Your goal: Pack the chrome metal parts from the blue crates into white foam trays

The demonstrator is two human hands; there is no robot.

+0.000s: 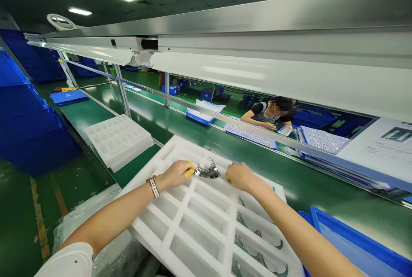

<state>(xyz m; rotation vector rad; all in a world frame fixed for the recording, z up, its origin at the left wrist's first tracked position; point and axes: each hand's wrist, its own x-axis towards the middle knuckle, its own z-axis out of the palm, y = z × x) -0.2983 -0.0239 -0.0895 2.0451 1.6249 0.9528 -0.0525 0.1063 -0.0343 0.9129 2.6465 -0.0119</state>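
Observation:
My left hand (178, 174), with yellow finger covers, pinches one end of a shiny chrome-like curved part (207, 170). The part is held over the far side of a white foam tray (230, 208) divided into rectangular pockets. Just right of the part, my right hand (240, 177) has its fingers curled over the tray; a yellow cover shows at a fingertip, and whatever it may hold is hidden. Several similar shiny curved parts (257, 232) lie in the right-hand column of pockets, partly behind my right forearm. The visible pockets left of them hold nothing.
A stack of white foam trays (119, 139) stands on the green bench at left. Blue bins (357, 238) sit at lower right, and blue crates (28, 114) are piled at far left. A rail (225, 118) and lamp housing cross ahead; a person (270, 114) works beyond.

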